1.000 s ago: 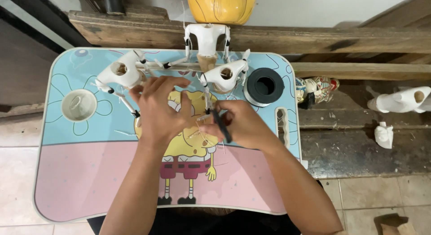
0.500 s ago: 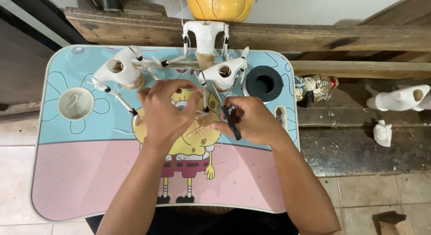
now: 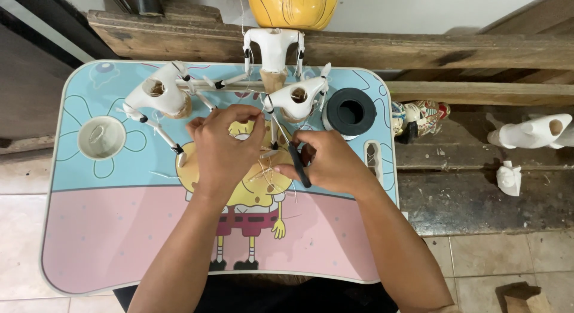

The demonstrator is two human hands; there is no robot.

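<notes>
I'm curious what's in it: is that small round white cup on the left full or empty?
The small white cup looks almost empty: its pale bottom shows, with only a small scrap inside.

This looks like a small home craft workshop. Unpainted white puppet torsos (image 3: 160,96) crowd a child's cartoon lap table (image 3: 89,229) set on tiled floor, beside rough wooden beams (image 3: 418,50), a painted figurine (image 3: 418,117) and a thread spool (image 3: 350,113).

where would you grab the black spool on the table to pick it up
Grip the black spool around its round outer wall, coming straight down from above. It stands upright on the table with its hole facing up. Come in from its right side, which looks freer; a white puppet body crowds its left.
</notes>
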